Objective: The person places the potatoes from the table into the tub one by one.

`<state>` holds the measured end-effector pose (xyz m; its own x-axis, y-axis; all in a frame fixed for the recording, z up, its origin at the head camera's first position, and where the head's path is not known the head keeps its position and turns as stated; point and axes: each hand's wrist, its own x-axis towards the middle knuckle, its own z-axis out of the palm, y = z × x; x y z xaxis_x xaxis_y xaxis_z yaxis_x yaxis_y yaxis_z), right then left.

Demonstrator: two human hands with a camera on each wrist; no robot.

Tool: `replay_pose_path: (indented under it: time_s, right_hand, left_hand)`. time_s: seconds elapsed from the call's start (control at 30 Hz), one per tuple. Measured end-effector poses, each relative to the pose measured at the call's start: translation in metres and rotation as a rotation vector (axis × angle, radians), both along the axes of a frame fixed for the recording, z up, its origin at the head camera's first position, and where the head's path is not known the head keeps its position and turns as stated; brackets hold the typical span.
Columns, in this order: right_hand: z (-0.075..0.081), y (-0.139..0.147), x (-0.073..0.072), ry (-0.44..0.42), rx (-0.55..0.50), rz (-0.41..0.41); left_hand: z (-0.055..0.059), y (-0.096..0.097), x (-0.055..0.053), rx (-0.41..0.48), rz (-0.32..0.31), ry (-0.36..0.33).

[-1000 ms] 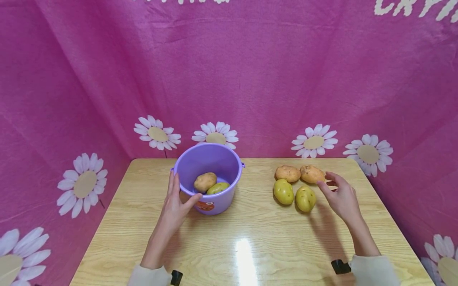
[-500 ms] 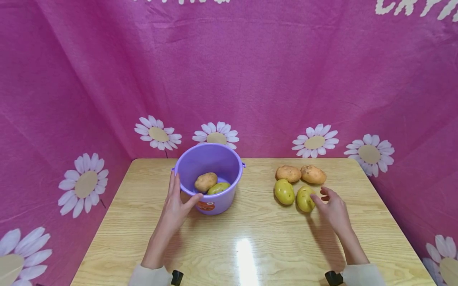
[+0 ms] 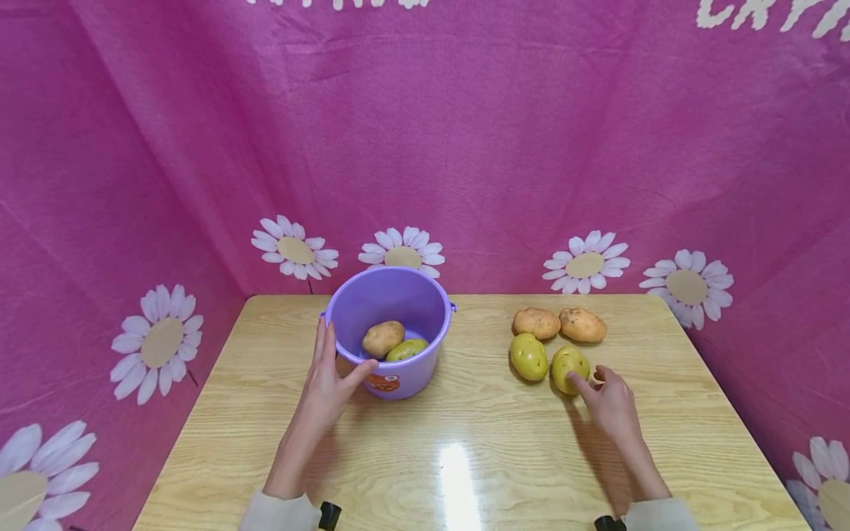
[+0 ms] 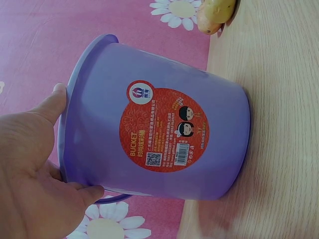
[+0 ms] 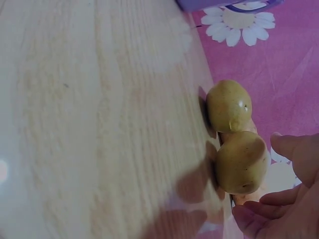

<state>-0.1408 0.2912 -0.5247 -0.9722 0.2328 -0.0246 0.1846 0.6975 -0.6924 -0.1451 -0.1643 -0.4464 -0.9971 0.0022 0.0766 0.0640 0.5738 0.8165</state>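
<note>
Purple bucket [image 3: 421, 372] is set upright on the wood-grain surface [image 3: 505, 442], L of centre. Its near L side is touched by the L hand [image 3: 325, 387]. L grip is spread: fingers are laid at the rim's L edge, thumb is placed at the near rim. How hard it's pressed can't be told. Inside, a brown potato [image 3: 383, 338] and a green potato [image 3: 407, 349] are contained, side by side. Outer wall is marked w/ a red label [image 4: 164, 129], on which "BUCKET", Chinese text, a QR code & a barcode can be seen.

R of the bucket, well apart, 4 more potatoes are grouped: back L potato [image 3: 536, 323] and back R potato [image 3: 584, 325], both brown; front L potato [image 3: 529, 358] and front R potato [image 3: 569, 363], both yellow-green. R hand [image 3: 612, 405] is poised just beside the front R potato. R grip is spread too, thumb & fingers parted, nothing held. Thumb is seen over that potato's edge in head view, but a gap is shown in R wrist view, so contact can't be confirmed.

Pale sleeves [image 3: 282, 511] are worn. Surface is backed by pink cloth [image 3: 491, 147] printed w/ white daisies [image 3: 585, 265].
</note>
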Motion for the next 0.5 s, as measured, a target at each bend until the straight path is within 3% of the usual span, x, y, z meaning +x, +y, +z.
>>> replay_pose_path:
  time_s: [0.23, 0.5]
  right_hand:
    - [-0.0044, -0.0051, 0.0004, -0.058, -0.025, -0.018]
    - [-0.0095, -0.0088, -0.001, -0.053, -0.028, -0.015]
  left_hand:
    - [-0.0004, -0.0005, 0.0007, -0.001, 0.004, 0.009]
    - [-0.0006, 0.0003, 0.0004, 0.007, 0.004, 0.005]
